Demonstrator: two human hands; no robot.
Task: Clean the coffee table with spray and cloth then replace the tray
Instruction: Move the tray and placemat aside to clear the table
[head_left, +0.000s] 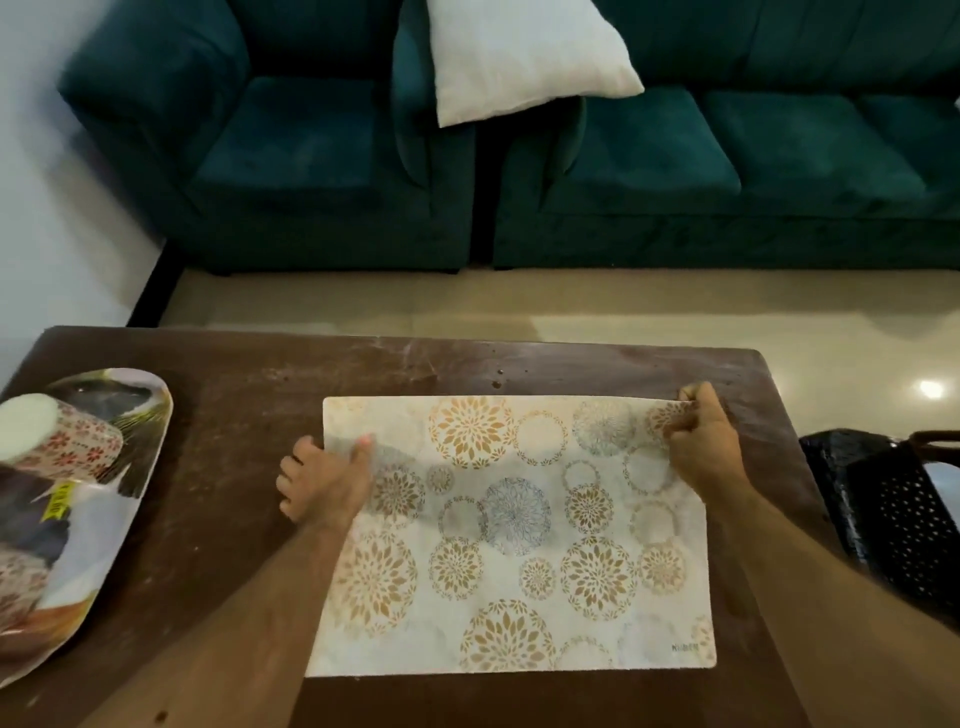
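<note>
A white placemat (519, 545) printed with gold and blue flower rings lies flat on the dark brown coffee table (234, 415). My left hand (322, 480) grips the mat's left edge near the far corner, thumb on top. My right hand (701, 441) pinches the mat's far right corner, which is slightly lifted. A patterned oval tray (104, 519) sits at the table's left edge and carries a floral cup (57, 436) lying on its side. No spray bottle or cloth is in view.
The table top shows pale smears and a few dark spots near its far edge. A black perforated basket (893, 509) stands at the right beside the table. Teal sofas (675, 156) with a white cushion (519, 57) stand beyond a strip of tiled floor.
</note>
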